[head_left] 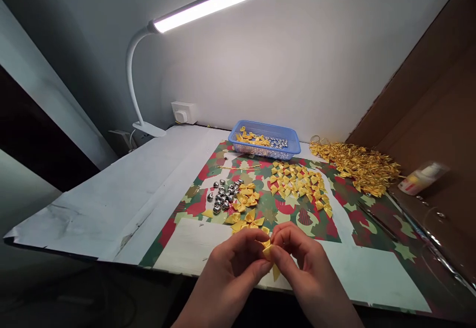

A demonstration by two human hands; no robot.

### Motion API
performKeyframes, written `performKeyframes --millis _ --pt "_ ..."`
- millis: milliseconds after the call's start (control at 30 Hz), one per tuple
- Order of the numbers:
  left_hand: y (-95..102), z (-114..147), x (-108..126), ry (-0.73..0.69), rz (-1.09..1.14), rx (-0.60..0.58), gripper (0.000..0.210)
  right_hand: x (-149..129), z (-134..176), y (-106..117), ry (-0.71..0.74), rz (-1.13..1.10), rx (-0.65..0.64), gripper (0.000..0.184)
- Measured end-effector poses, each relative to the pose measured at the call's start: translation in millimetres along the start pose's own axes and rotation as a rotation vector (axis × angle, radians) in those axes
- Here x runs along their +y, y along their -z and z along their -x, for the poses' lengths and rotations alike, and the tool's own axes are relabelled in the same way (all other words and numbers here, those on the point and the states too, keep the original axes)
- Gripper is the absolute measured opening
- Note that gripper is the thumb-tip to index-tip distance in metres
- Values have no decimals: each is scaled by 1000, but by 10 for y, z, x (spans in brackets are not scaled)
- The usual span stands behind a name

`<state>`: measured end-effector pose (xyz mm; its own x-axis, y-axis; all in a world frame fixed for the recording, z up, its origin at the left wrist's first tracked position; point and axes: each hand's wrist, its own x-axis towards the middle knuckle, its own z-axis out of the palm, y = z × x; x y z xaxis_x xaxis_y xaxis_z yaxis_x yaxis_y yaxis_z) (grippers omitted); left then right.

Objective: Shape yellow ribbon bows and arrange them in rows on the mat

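We see one yellow satin bow (267,251) between the two hands at the lower middle of the frame, being worked on and not yet set down. The fingers of the left hand (234,264) and right hand (308,263) are pinched closed on it; whether anything is fastened behind it, we cannot tell.

Just beyond lies a loose cluster of yellow bows (242,201), with silver jingle bells (225,204) in a heap beside it, left of centre. Right of centre, we find many more bows (293,188) spread out close together, perhaps a finished batch, though we cannot be sure. By our judgement the work is partway: the bells on the desk (111,189) lie separate, and the blue plastic basket (296,145), upper middle, holds further bows and bells.
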<state>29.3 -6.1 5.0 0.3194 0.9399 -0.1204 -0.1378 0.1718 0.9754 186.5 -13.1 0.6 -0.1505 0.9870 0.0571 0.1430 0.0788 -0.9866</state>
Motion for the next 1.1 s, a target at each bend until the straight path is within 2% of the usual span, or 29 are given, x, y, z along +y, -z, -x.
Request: performKeyframes --millis 167,300,400,500,600,733,933,1100 --pt "16 -39 30 36 76 -11 21 -27 -53 -28 -24 -101 24 27" --pt "34 -31 63 113 74 35 23 -21 -41 64 -105 -215 37 29" --pt "35 -20 61 129 84 80 24 -9 -13 160 -175 -142 -24 33" --pt "26 -24 45 136 109 73 25 -17 5 184 -162 -59 -83 33" --pt "18 -29 42 164 110 33 24 -29 10 146 -126 11 -35 37" --pt "22 -24 63 168 83 38 25 -12 8 91 -115 80 -8 40" --pt "7 -36 73 119 82 105 25 28 11 126 -132 37 -31 43" --pt "-7 -77 38 142 101 81 30 -5 5 194 -153 -53 10 29"
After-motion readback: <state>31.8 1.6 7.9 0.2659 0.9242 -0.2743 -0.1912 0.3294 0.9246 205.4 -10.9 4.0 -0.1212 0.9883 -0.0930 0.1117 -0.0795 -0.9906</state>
